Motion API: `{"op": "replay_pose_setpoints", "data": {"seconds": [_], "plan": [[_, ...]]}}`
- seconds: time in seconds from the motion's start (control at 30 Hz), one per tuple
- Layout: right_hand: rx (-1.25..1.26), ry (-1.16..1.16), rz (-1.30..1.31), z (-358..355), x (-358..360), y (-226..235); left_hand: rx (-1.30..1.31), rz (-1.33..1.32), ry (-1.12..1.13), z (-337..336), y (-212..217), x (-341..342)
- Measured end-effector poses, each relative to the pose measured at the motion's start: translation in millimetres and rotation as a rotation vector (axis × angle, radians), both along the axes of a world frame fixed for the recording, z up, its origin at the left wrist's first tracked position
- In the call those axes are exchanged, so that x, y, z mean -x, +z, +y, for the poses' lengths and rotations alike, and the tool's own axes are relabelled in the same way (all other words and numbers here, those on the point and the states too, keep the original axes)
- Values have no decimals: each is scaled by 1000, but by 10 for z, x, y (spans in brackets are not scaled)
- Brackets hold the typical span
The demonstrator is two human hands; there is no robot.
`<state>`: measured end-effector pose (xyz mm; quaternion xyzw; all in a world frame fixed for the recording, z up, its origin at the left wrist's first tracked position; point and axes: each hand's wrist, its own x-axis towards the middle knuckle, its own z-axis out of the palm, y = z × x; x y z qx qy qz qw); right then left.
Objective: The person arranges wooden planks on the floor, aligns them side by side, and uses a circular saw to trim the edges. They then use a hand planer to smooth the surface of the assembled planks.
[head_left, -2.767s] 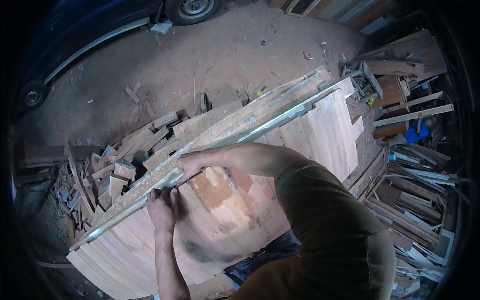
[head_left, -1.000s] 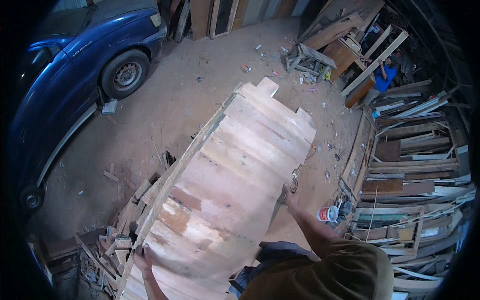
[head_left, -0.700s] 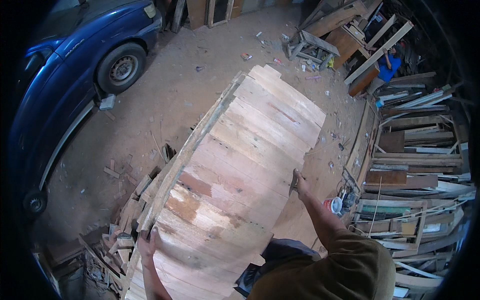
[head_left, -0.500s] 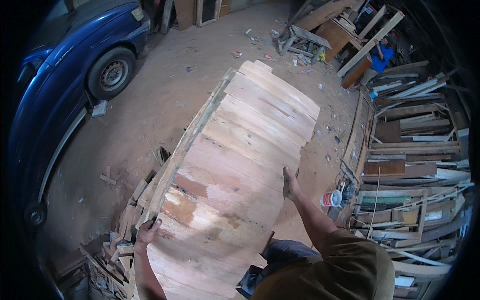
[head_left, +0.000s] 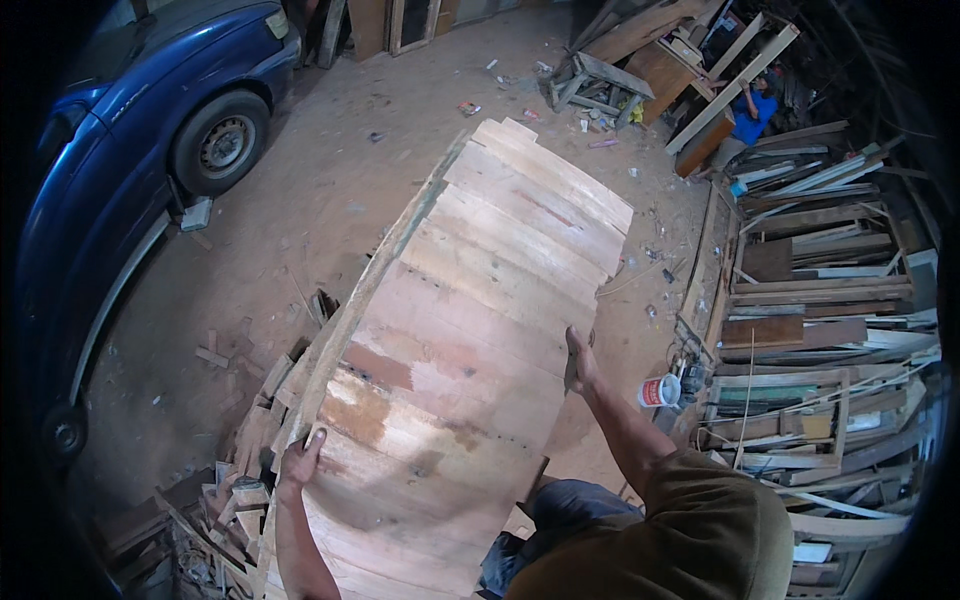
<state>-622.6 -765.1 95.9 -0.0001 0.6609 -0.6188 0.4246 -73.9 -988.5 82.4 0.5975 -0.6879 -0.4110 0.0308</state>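
Apparent steadying step: the wooden panel (head_left: pixel 470 290) lies between two sets of fingers. The left hand (head_left: pixel 298 463) pinches its edge; the right hand (head_left: pixel 584 365) meets the opposite edge, finger closure indeterminable. The next move calls for balanced support.

blue car (head_left: pixel 112 185) at left — wooden stool (head_left: pixel 618 78), white bucket (head_left: pixel 654 392) farther right

The right hand (head_left: pixel 582 367), which lay beside the left hand (head_left: pixel 299 458) on the far edge of the wooden panel (head_left: pixel 470 335), has crossed to the opposite edge, toward four o'clock, leaving the two well apart. The view has swung (the blue car (head_left: pixel 130 155) now shows much more at ten o'clock), and a white bucket (head_left: pixel 657 391) has appeared farther out at four o'clock.
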Motion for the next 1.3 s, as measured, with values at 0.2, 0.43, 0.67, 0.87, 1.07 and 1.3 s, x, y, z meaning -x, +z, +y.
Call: {"op": "replay_pose_setpoints", "data": {"seconds": [0.2,0.43,0.67,0.87,1.07,1.3], "plan": [[-33,-150,-20,-64,-180,133,-42,5,-64,-8,-32,-209],[-246,-317,258,113,-34,-386,-65,449,291,217,-74,-85],[-258,-280,319,36,-12,-221,-112,409,305,193,-18,17],[-238,-215,423,59,62,-203,-21,391,283,200,-162,68],[-550,279,1366,129,-246,251,768,-240,158,1026,75,283],[-530,606,1340,198,-587,585,565,-367,179,3047,150,77]]}}
